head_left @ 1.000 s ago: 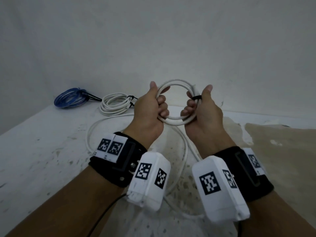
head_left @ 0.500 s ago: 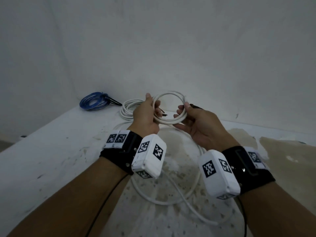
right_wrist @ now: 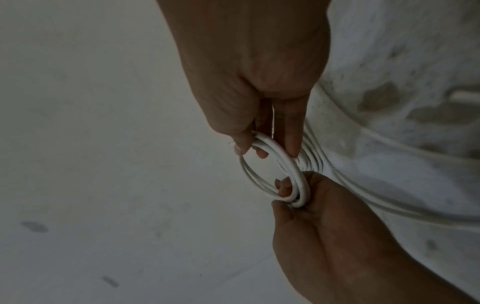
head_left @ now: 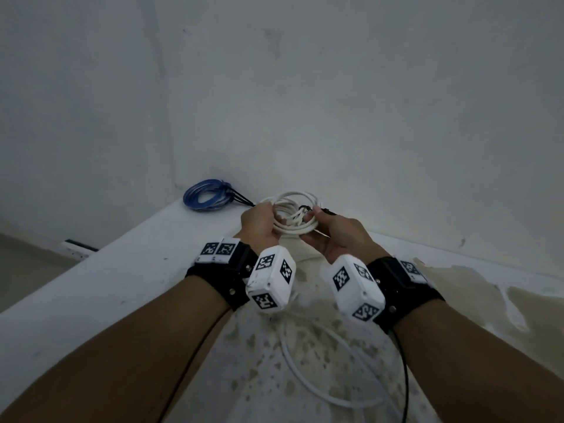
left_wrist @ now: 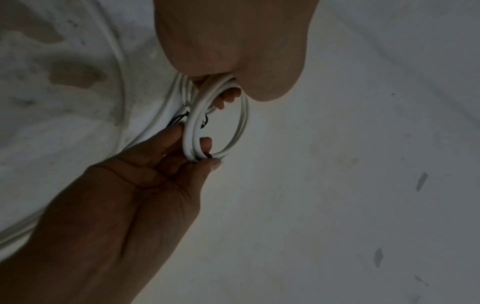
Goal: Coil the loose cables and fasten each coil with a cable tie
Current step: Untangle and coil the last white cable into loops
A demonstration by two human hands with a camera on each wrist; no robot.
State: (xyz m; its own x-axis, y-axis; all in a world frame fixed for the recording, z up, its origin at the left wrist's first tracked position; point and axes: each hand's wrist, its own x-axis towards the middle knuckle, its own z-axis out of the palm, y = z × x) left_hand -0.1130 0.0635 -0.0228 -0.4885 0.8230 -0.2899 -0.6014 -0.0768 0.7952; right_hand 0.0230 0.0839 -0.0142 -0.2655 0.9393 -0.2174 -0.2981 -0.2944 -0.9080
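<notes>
Both hands have carried the white coil point(head_left: 294, 219) away from the body and lower since a second ago, towards the far edge of the worktop point(head_left: 128, 270) — a sign, probably, that this coil is tied and about to be set down with the finished ones.

Nearest the viewer, a loose white cable point(head_left: 308, 377) lies in wide curves on the stained worktop between the forearms, not yet coiled.

Further out, the left hand point(head_left: 259, 222) grips the coil's left side, fingers point(right_wrist: 293, 144) and thumb curled round the strands. The right hand point(head_left: 332, 236) pinches the opposite side between thumb and fingers point(left_wrist: 205, 143), right where a thin black cable tie point(left_wrist: 207, 156) wraps the strands; its tail shows only faintly.

Just behind the held coil lies a second white bundle point(head_left: 268, 203) — the two overlap in the head view, so whether they touch cannot be told. Beyond it, near the wall corner, rests a blue coil point(head_left: 207, 195) with a dark tie.
</notes>
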